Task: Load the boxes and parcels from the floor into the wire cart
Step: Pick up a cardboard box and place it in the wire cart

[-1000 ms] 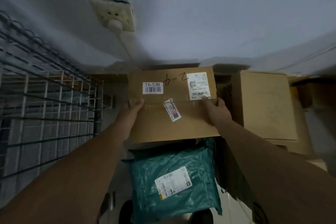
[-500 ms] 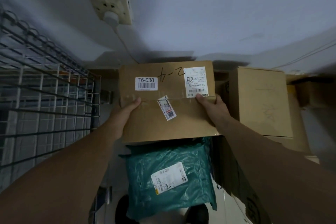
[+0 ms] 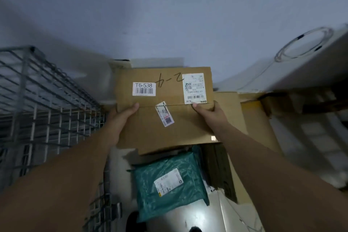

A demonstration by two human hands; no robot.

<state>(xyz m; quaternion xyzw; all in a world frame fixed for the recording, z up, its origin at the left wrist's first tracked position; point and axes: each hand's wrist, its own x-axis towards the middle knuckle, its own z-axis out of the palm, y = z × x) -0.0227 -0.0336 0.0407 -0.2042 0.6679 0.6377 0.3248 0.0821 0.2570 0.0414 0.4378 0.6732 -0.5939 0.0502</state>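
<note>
I hold a flat brown cardboard box with a "T6-538" label and handwritten marks, lifted in front of me. My left hand grips its left edge with the thumb on top. My right hand grips its right edge the same way. Below the box a teal plastic parcel with a white label lies on the floor. The wire cart stands to the left, its grid wall beside my left forearm.
More brown boxes sit behind and to the right of the held box. A white appliance with a coiled cable on top fills the upper right. A grey wall lies ahead. A pale floor patch shows at the bottom.
The box has risen off the stack in both hands and the view has swung right: the wall socket is out of sight and the white appliance has come into view.
</note>
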